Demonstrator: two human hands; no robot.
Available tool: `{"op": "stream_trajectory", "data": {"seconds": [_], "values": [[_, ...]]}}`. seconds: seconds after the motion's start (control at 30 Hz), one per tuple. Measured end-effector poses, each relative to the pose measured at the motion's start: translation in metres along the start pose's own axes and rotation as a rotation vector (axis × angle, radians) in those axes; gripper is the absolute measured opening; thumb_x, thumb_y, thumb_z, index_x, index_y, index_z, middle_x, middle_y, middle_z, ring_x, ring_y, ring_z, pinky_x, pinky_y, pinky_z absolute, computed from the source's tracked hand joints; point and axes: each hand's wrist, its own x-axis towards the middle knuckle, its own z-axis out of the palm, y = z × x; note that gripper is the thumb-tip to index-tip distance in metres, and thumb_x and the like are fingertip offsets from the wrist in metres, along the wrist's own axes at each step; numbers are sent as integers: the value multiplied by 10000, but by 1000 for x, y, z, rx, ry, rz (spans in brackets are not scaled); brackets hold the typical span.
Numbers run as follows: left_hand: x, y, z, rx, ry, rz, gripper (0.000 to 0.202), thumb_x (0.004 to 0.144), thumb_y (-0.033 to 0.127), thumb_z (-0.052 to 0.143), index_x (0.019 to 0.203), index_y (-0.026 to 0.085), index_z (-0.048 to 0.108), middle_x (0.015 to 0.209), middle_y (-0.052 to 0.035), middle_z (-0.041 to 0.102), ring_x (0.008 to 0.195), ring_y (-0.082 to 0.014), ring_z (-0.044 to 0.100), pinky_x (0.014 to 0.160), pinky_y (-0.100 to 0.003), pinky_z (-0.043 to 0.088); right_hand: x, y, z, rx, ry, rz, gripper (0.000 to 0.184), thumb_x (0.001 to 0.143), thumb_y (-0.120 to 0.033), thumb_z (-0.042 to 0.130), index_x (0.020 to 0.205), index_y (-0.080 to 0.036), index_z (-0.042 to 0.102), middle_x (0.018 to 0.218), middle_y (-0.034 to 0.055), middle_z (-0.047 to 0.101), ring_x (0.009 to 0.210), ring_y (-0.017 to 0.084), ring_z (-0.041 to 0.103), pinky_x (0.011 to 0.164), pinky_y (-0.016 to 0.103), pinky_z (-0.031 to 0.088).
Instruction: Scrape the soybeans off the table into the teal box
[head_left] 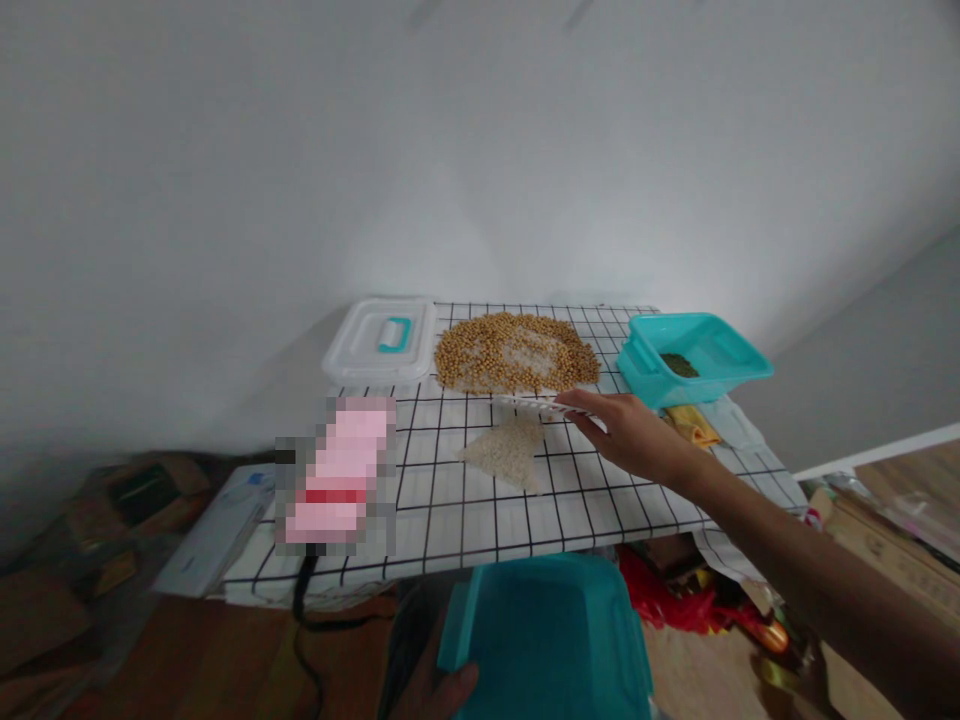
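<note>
My left hand (pixel 453 690) grips the near left side of a teal plastic container (pixel 551 635) held just below the table's front edge. Only part of that hand shows at the bottom of the view. Over the table, my right hand (pixel 619 425) is closed on a thin white slotted plastic piece (pixel 529 404), seen nearly edge-on. Right below it lies a small fan-shaped patch of whitish grains (pixel 510 455). Beyond the piece spreads a wide heap of yellow-brown beans (pixel 487 350), with some pale grains among them at its middle.
A clear lid (pixel 360 345) with a teal handle lies back left on the checked tablecloth (pixel 450 520). At right stands a teal bin (pixel 720 350) with green beans (pixel 680 365), a yellow cloth (pixel 694 425) beside it. A blurred pink object (pixel 349 455) and cable are at left.
</note>
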Motion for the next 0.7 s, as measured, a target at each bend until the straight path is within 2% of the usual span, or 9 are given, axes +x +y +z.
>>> {"op": "stream_trajectory", "data": {"seconds": [0.17,0.37,0.57,0.7], "values": [[2,-3,-1,-86,2,-23,1006,625,575,806,1473,181,434,1301,-183,675,1345,-417,483,1114,-569,363,-4,-3,-3,-7,40,-3,294,1017,-261,442,1272,-221,583,1126,71,742,938,216,730,821,332,558],[-3,16,13,19,121,-53,793,581,480,862,1302,251,622,1250,-152,701,1357,-420,467,1144,-533,338,-22,-8,-19,-90,129,41,288,983,-253,508,1257,-236,596,1021,48,764,798,194,735,709,291,552],[-6,29,22,36,146,-46,715,602,408,860,1270,273,647,1227,-131,710,1353,-421,471,1117,-540,378,-25,-5,-12,-101,82,55,293,988,-239,491,1265,-220,588,1005,58,766,816,199,735,707,288,541],[-8,31,20,46,175,-36,665,620,374,855,1245,262,656,1226,-130,711,1363,-426,457,1108,-561,380,-20,-7,-10,-109,118,86,283,984,-239,497,1251,-219,586,988,58,766,777,198,731,668,278,526]]}}
